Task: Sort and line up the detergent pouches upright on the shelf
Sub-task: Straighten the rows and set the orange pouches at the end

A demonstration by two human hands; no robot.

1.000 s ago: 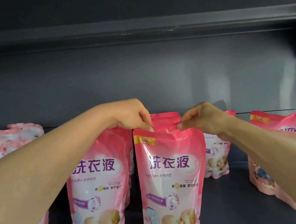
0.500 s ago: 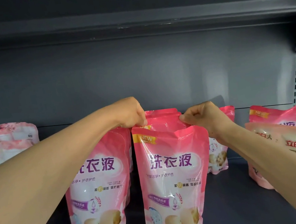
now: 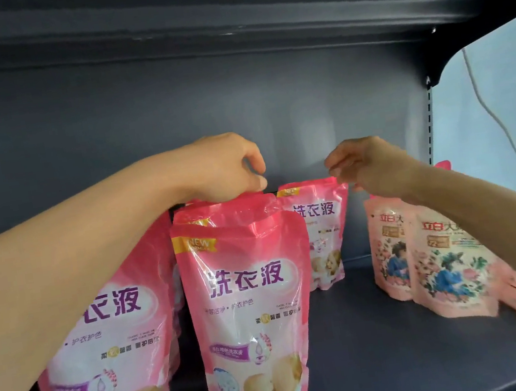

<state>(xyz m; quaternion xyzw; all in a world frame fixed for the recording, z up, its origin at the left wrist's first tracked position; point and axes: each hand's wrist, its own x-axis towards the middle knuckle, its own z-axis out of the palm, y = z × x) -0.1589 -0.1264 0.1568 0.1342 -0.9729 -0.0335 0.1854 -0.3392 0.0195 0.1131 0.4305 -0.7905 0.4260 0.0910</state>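
Several pink detergent pouches stand upright on the dark shelf (image 3: 367, 353). One pouch (image 3: 248, 297) stands front and centre, and a second pouch (image 3: 228, 209) stands close behind it. My left hand (image 3: 229, 169) pinches the top edge of that second pouch with curled fingers. Another pink pouch (image 3: 110, 334) stands at the left, partly behind my forearm. Further back, a smaller-looking pink pouch (image 3: 318, 229) stands alone. My right hand (image 3: 369, 167) hovers just above its top right corner, fingers loosely curled and holding nothing.
Two pale floral pouches (image 3: 390, 259) (image 3: 452, 270) stand at the right, with more behind my right forearm. The upper shelf (image 3: 223, 16) hangs low overhead. The grey back panel (image 3: 139, 129) closes the rear. A bare strip of shelf lies between the pink and floral groups.
My right hand has let go of the front pouch top and moved right and back, toward the rear pouch. The view has shifted right and closer; the floral pouches now show.
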